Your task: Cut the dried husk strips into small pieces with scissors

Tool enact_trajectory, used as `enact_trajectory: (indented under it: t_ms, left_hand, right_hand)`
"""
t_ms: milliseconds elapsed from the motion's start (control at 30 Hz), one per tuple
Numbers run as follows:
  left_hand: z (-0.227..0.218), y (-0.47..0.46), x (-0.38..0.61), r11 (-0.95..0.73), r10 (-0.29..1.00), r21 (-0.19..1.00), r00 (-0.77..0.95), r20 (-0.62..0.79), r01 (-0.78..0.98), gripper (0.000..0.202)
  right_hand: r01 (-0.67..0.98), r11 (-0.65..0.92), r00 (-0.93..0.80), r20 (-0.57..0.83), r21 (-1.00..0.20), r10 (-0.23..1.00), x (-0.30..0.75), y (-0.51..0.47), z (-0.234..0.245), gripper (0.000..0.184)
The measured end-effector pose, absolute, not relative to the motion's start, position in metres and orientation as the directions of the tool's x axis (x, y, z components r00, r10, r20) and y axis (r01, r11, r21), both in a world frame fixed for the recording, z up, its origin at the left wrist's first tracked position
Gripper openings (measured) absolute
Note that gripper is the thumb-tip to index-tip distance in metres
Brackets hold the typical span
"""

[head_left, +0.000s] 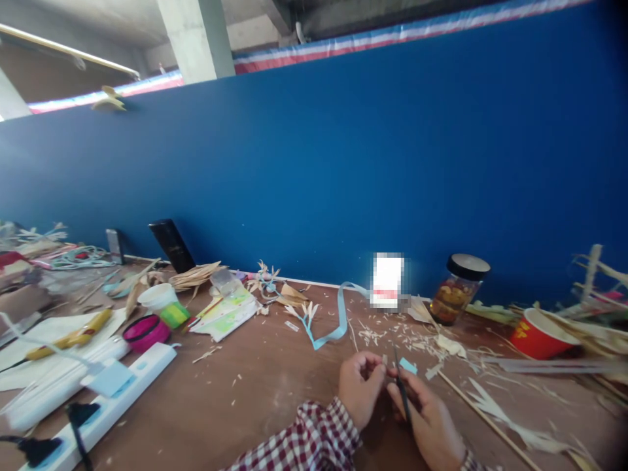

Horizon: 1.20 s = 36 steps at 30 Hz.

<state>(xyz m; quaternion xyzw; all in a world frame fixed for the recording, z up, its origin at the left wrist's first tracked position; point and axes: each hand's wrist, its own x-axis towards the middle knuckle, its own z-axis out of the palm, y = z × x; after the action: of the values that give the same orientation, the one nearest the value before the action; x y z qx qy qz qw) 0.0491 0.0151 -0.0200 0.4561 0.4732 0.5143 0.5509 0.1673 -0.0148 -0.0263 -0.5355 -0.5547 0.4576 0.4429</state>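
Low in the view, my left hand (360,387) is curled in a pinch on a small pale strip (385,360) that I cannot name for sure. Right beside it, my right hand (426,418) is closed round a thin dark tool (401,387) whose tip points up toward the strip. A small light blue scrap (407,366) lies just beyond the fingertips. Both hands hover over the brown table (255,392). My left sleeve (307,441) is red and white check.
A light blue ribbon (338,320) curls behind the hands among pale shavings (392,337). A lidded jar (458,289) and a red paper cup (540,335) stand to the right. A white power strip (112,399), pink tape roll (146,331) and papers lie left. A blue wall (343,163) backs the table.
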Motion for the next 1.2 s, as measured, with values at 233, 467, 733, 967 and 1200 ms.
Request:
enact_trajectory:
  t_ms: [233,467,733,967,1200]
  left_hand:
    - [-0.025,0.018,0.049,0.047,0.997,0.994,0.064,-0.041,-0.1,0.023]
    - [-0.028,0.019,0.044,-0.003,0.997,0.997,0.081,0.01,-0.083,0.024]
    - [-0.025,0.019,0.043,0.015,0.989,0.994,0.145,0.0,-0.108,0.028]
    - [-0.032,0.024,0.045,0.067,0.994,0.991,0.095,-0.056,-0.12,0.031]
    - [-0.034,0.023,0.047,0.087,0.993,0.981,0.1,-0.071,-0.174,0.032]
  right_hand:
    - [0.139,0.037,-0.027,0.033,-0.99,0.999,0.164,-0.016,-0.021,0.037]
    - [0.149,0.087,-0.039,0.082,-0.985,0.996,0.165,-0.016,-0.017,0.03]
    - [0.177,0.089,0.05,0.099,-0.98,0.994,0.16,-0.02,-0.005,0.032]
    - [0.206,0.1,0.005,0.104,-0.973,0.995,0.162,-0.012,-0.02,0.04]
    - [0.251,0.095,0.031,0.106,-0.963,0.994,0.161,-0.012,-0.014,0.033]
